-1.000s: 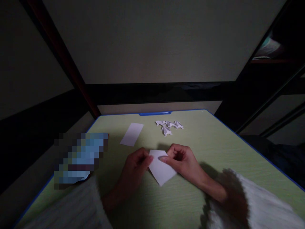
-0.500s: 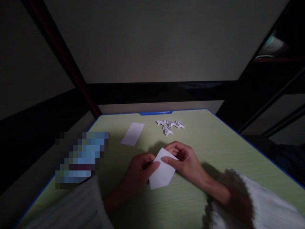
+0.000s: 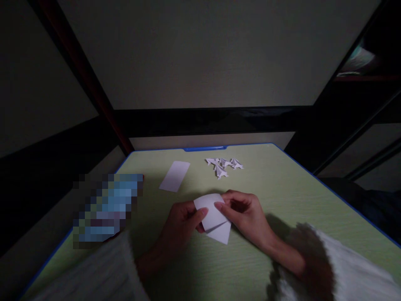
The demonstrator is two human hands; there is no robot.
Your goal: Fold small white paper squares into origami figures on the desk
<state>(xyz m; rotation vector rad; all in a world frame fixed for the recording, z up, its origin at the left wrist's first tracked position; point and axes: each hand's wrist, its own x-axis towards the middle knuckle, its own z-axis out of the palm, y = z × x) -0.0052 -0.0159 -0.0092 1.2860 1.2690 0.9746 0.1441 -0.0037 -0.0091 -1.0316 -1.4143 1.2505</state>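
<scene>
Above the near middle of the table, a white sheet of paper (image 3: 213, 213) is held between both hands. A diagonal edge crosses its lower part, with a corner of paper sticking out beneath. My left hand (image 3: 183, 221) pinches the left side, thumb on top and fingers behind. On the right side, my right hand (image 3: 246, 211) grips the paper with its thumb on the face and its other fingers curled behind, partly hidden. Beyond the hands lie several small folded paper figures (image 3: 221, 171), grouped close together. Left of them rests a flat white paper rectangle (image 3: 174, 176).
The light green table (image 3: 282, 184) has a blue rim. A blue handle-like piece (image 3: 205, 149) sits at its far edge. A pixelated bluish flat object (image 3: 109, 209) lies by the left edge. A pale panel (image 3: 200, 54) rises behind the table.
The paper in my hands has turned and its top corner is now a curved edge, with a diagonal layer edge showing below. Both hands have shifted only slightly.
</scene>
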